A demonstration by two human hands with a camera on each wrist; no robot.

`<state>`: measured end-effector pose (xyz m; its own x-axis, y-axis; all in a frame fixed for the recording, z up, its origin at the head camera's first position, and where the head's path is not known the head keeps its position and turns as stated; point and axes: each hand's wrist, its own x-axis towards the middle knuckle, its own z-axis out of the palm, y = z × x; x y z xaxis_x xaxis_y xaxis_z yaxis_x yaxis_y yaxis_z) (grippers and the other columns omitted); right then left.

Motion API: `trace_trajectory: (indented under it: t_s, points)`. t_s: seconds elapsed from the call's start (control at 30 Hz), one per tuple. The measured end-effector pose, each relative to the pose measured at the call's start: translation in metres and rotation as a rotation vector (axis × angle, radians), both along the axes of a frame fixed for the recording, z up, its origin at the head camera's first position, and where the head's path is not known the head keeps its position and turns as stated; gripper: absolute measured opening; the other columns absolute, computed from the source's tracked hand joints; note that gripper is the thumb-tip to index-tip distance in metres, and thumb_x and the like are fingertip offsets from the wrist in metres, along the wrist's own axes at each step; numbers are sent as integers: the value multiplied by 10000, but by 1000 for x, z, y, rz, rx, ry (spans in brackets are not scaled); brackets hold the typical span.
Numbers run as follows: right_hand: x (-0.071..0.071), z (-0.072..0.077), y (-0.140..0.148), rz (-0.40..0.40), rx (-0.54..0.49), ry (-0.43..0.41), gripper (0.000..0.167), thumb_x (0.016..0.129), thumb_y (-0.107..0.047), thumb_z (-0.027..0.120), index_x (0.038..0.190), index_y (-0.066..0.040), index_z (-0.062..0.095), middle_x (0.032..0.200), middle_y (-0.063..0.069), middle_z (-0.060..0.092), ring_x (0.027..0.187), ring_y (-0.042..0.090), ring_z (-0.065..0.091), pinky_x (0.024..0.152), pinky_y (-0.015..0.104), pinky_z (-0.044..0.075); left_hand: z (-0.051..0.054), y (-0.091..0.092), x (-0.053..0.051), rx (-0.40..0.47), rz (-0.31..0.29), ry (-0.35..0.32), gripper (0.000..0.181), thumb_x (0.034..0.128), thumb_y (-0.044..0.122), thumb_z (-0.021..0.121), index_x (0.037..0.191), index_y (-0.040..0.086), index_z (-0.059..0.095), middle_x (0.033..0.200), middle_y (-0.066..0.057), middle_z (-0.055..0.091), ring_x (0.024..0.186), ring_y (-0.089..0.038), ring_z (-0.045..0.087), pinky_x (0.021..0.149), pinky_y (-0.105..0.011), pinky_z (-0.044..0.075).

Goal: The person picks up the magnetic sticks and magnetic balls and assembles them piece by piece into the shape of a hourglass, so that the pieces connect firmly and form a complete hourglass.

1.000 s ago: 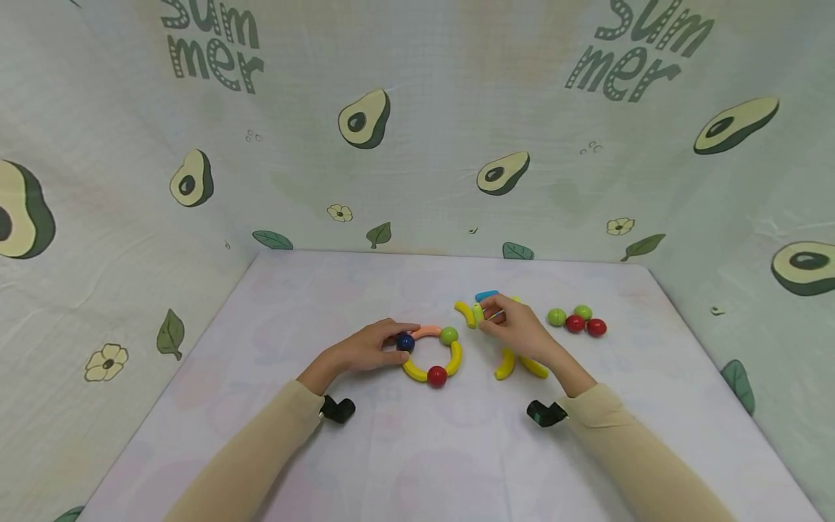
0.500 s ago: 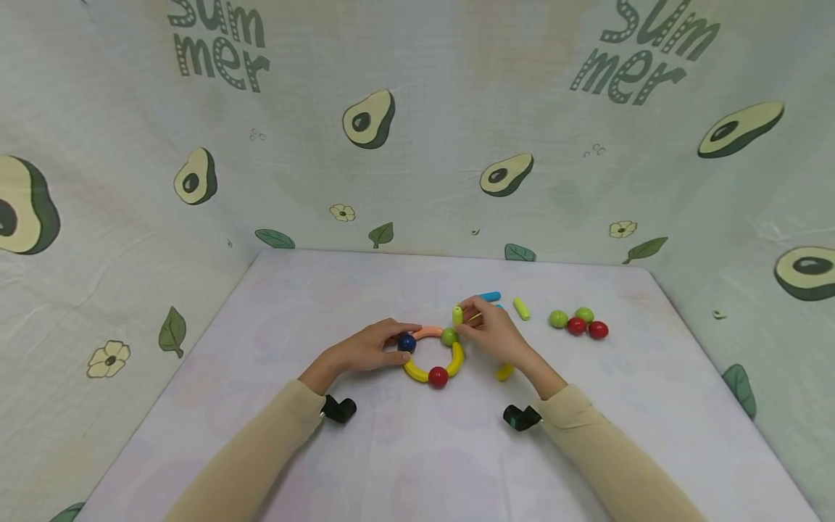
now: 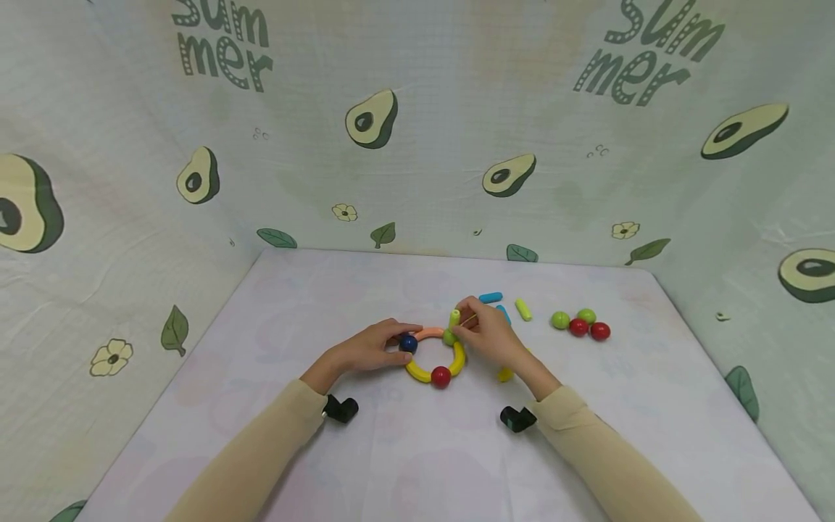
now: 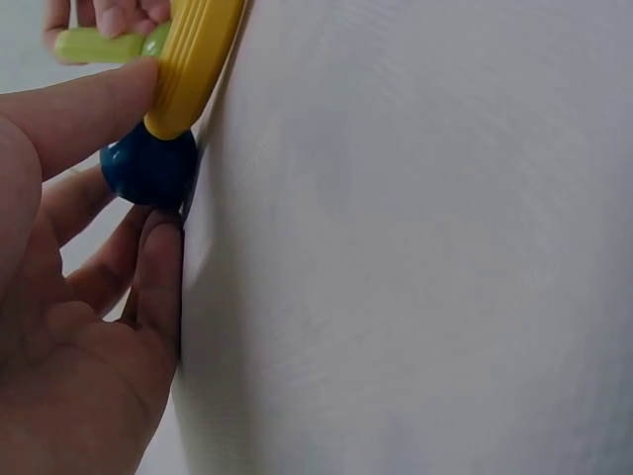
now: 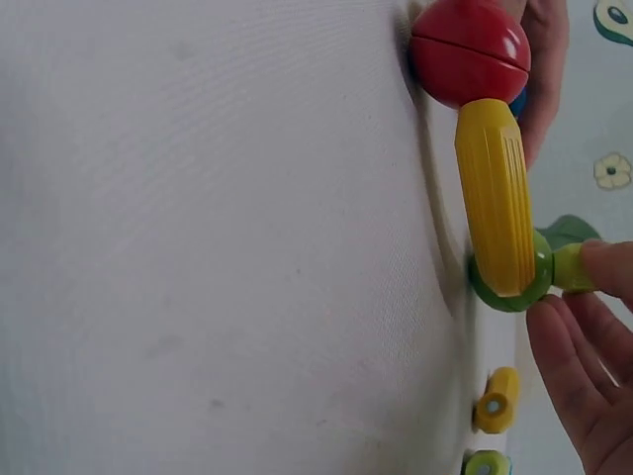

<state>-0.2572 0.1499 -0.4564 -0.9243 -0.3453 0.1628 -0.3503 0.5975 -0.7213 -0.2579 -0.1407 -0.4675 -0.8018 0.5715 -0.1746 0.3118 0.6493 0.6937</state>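
As we look down from the head camera, we find two bare hands at a ring (image 3: pixel 459 356) of coloured pieces on a pale cloth (image 3: pixel 417 457). The left hand (image 3: pixel 367 346) grips the ring's side nearest it, thumb and fingers about a dark blue ball (image 3: pixel 408 344). The right hand (image 3: pixel 489 335) pinches a light green stick (image 3: pixel 454 317), upright on the ring's green ball (image 3: pixel 449 338). Between the hands, we see a salmon curved piece (image 3: pixel 430 333) and, on the ring's near side, a red ball (image 3: pixel 441 377). Just beyond the right hand lie two blue sticks (image 3: pixel 491 297) and a loose lime stick (image 3: pixel 523 309); farther to its right sit two loose green balls (image 3: pixel 560 320) and two loose red balls (image 3: pixel 600 331).

From the left wrist, we see that thumb against a yellow curved piece (image 4: pixel 196 64) and the fingertips touching the blue ball.

From the right wrist, we see thumb and fingers narrowed on the stick, whose end meets the green ball. Near these fingers rests a loose yellow piece (image 5: pixel 497 401); behind the red ball, part of the left hand shows.
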Motion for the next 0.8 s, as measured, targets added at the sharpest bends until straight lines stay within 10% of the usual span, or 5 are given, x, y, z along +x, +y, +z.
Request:
trace_trajectory:
  t_s: [0.8]
  points:
    - [-17,1,-21,-14,-21,32,288,1006,-137,754,1256,-75,623,1144,116,732,1036,280,731,917,419,624,-4,-4,-8,49,50,-116,634,965,520,743,1546,367,541,1148,23,653,1068,-175,591,908,-364,510]
